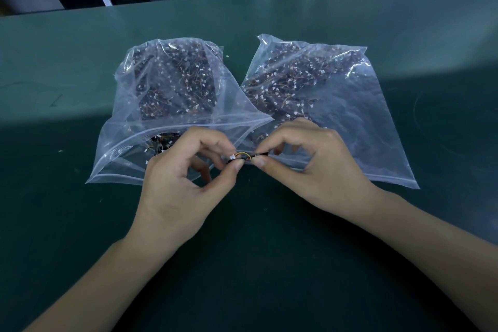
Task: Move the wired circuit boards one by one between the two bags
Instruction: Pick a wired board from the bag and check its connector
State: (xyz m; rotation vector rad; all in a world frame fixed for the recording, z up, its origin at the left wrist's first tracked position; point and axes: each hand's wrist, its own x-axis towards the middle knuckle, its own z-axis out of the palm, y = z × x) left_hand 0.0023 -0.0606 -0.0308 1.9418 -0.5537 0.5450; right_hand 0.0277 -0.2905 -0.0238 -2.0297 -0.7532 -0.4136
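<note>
Pinching one small dark wired circuit board (244, 157) with yellow leads and a white plug between left hand (186, 183) and right hand (315, 167), fingertips clamped on either end, just above green table mat (80, 224). Beyond, two clear zip bags: left bag (172, 105) mouth seemingly open, right bag (331, 105) flat, both full of boards.
</note>
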